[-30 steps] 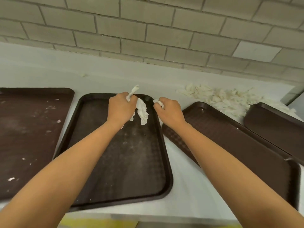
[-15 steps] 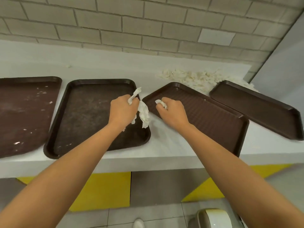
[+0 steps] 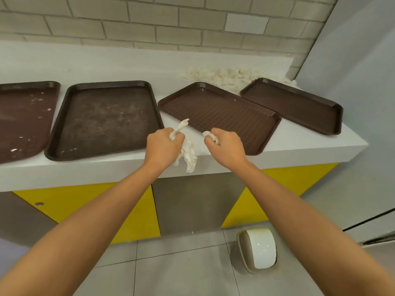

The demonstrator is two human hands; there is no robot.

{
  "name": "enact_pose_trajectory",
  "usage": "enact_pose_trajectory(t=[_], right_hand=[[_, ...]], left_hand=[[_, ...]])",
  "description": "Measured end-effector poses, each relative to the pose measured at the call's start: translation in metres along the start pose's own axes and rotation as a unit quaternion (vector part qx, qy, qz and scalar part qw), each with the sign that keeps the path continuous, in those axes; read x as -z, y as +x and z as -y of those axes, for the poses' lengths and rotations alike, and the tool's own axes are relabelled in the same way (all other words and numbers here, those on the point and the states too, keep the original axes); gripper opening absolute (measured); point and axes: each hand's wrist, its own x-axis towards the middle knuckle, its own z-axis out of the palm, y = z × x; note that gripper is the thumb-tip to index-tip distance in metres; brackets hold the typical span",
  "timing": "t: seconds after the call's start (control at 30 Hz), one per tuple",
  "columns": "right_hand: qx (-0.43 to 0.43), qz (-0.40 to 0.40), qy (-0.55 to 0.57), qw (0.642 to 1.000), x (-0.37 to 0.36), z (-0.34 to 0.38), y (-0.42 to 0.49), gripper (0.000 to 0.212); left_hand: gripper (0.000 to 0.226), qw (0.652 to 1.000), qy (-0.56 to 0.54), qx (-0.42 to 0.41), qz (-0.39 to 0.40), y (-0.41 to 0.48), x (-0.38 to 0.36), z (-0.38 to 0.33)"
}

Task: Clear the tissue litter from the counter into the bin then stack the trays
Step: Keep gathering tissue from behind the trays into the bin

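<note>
Hands are both out over the front edge of the counter (image 3: pixel 106 60), each with tissue in it. Left hand (image 3: pixel 163 144) is fisted around a long crumpled strip (image 3: pixel 189 155). One end pokes up out of the fist and the rest dangles past the counter lip. Right hand (image 3: pixel 224 146) has its fingers curled around a small wad (image 3: pixel 210 136).

The rest of the litter is a loose tissue pile (image 3: pixel 224 76) at about 1 o'clock from the hands, against the brick wall. Four brown trays lie flat in a row, none stacked: far-left tray (image 3: pixel 21 116) at 9 o'clock, dusty tray (image 3: pixel 102 120) at 10, angled tray (image 3: pixel 218 112) at 12, far-right tray (image 3: pixel 295 107) at 2. Bin (image 3: pixel 259 249) with a white lid sits on the floor tiles at 5 o'clock, just beside the right forearm.
</note>
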Motion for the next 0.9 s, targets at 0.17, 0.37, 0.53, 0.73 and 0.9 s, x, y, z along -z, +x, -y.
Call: enact_pose_trajectory(t=[0.17, 0.37, 0.53, 0.73, 0.9], right_hand=[[0.016, 0.027, -0.007, 0.999, 0.018, -0.046, -0.027, 0.037], [0.045, 0.093, -0.013, 0.995, 0.039, -0.125, -0.06, 0.039], [0.047, 0.133, 0.002, 0.99, 0.053, -0.193, -0.088, 0.032], [-0.008, 0.192, 0.03, 0.981, 0.051, -0.282, -0.126, 0.033], [-0.077, 0.227, 0.032, 0.97, 0.034, -0.35, -0.157, 0.043]], left_hand=[[0.037, 1.0, 0.01, 0.025, 0.0, -0.035, -0.041, -0.023], [0.031, 0.997, -0.007, 0.08, 0.003, -0.085, -0.104, -0.055], [0.032, 0.992, 0.004, 0.129, 0.015, -0.126, -0.168, -0.068], [0.03, 0.98, 0.024, 0.19, 0.048, -0.16, -0.242, -0.071], [0.028, 0.97, 0.023, 0.227, 0.084, -0.174, -0.295, -0.061]])
